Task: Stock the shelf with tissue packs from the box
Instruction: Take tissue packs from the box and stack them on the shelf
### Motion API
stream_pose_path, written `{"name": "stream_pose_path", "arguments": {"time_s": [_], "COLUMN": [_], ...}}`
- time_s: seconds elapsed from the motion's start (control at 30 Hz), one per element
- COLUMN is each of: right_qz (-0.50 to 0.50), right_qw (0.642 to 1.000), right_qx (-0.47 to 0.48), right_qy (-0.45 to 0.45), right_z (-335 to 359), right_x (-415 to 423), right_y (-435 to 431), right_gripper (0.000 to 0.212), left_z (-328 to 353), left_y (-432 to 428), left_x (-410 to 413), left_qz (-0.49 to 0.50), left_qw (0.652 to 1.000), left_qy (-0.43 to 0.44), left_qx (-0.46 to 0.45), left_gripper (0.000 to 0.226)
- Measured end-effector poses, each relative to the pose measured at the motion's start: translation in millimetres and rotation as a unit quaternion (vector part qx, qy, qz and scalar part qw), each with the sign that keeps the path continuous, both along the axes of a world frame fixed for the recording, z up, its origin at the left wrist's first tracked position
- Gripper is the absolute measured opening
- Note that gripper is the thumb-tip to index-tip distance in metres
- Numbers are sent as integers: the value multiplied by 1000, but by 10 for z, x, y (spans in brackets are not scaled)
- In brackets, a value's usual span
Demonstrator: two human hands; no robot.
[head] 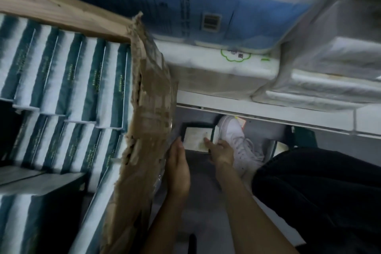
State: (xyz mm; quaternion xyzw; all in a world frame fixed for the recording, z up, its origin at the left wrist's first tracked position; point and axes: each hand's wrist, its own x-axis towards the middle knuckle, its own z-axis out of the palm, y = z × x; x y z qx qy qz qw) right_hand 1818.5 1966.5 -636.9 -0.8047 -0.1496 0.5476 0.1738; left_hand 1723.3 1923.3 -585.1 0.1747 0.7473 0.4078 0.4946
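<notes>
Tissue pack is down low right now, held between both hands under the front edge of the shelf. It's just right of the box's torn flap and right beside a white shoe. It has a dark green border, and the white face is turned up to the camera. My read is this is the carry step: one pack is out of the box and not on the shelf yet.

Hands: the left hand looks flat, fingers straight, laid along the pack's left edge, close against the flap. The right hand has its fingers curled round the pack's lower right corner, with one fingertip on the white face. So it's sandwiched more than gripped on the left side. It's blurry, so I can't tell where the thumbs sit.

Next move, I'd guess — lift it clear of the flap and the shelf's front edge, then find a gap. The shelf is crowded with big blue-wrapped packs and white ones, so it probably needs sliding in square rather than dropping. The box has rows of green-and-white packs standing on end — plenty left to stock.
</notes>
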Motion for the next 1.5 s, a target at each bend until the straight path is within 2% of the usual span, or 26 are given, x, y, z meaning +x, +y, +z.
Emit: {"name": "stream_pose_path", "arguments": {"time_s": [0.1,0.2,0.27,0.33,0.43,0.53,0.7,0.83,1.0,1.1,1.13,1.23,1.27,1.3,1.37,1.5], "right_qz": [-35,-102,-148,-162,-161,-172,-137,-148,-82,-32,-13,86,118,141,142,69], "right_qw": [997,991,980,976,973,961,943,925,908,894,891,882,878,871,856,848], "right_qx": [-11,6,33,57,106,155,262,315,406,444,451,457,460,467,494,523], "right_qy": [67,89,126,136,128,149,152,149,64,40,49,73,70,60,43,47], "right_z": [242,507,696,900,1242,1638,2260,2637,2998,3235,3320,3525,3610,3680,3841,4149], "right_x": [49,97,107,119,172,238,300,335,383,369,368,430,452,482,539,743], "right_y": [-49,-124,-154,-163,-160,-154,-223,-280,-295,-298,-291,-202,-166,-112,22,317], "right_gripper": [23,34,33,31,47,55,50,39,39,30,35,84,93,96,87,69], "left_z": [95,296,455,531,627,841,1271,1632,2059,2301,2394,2727,2848,2959,3161,3475], "left_y": [14,55,61,43,16,36,62,99,109,148,176,295,336,382,493,790], "left_x": [43,107,143,174,203,204,261,257,212,184,160,66,35,11,-7,103], "left_qz": [-26,-8,-15,-39,-67,-80,-103,-105,-113,-119,-115,-108,-109,-113,-125,-175], "left_qw": [999,1000,1000,998,994,992,981,971,953,940,936,920,912,903,888,868], "left_qy": [22,-11,-14,17,49,35,31,10,14,28,28,30,28,28,27,44], "left_qx": [-10,-2,19,43,76,95,162,214,280,317,330,376,394,414,441,462], "left_gripper": [32,30,27,25,36,33,35,33,33,30,30,32,33,36,44,49]}}
